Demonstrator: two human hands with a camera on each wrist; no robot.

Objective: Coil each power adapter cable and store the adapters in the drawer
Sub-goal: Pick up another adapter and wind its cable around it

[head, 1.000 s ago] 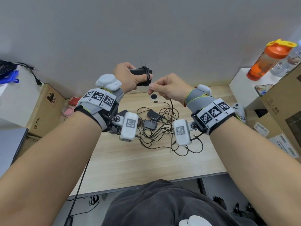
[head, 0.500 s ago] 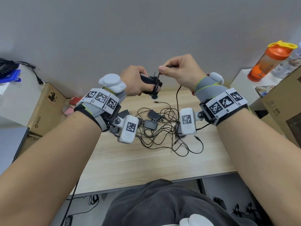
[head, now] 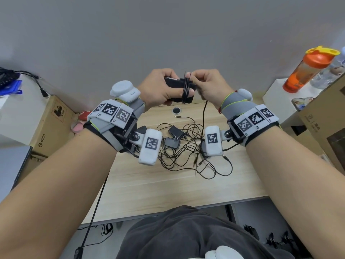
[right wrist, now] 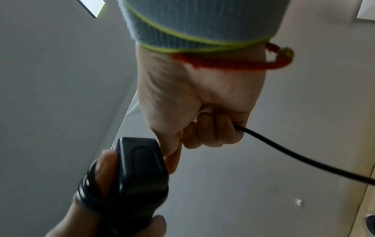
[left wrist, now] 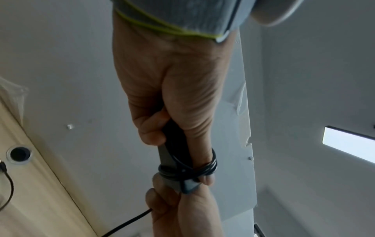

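Above the far edge of the pale wooden worktop [head: 168, 186], a black rectangular power adapter [head: 172, 81] is held in the air by the left hand [head: 158, 86], whose fingers curl round its body. Several turns of its thin black cable [head: 186, 90] loop around the adapter and the left thumb. The right hand [head: 209, 85], just beside, pinches the cable's free run with curled fingers; it hangs toward a tangle of more black adapters and cords [head: 179, 144] on the worktop.
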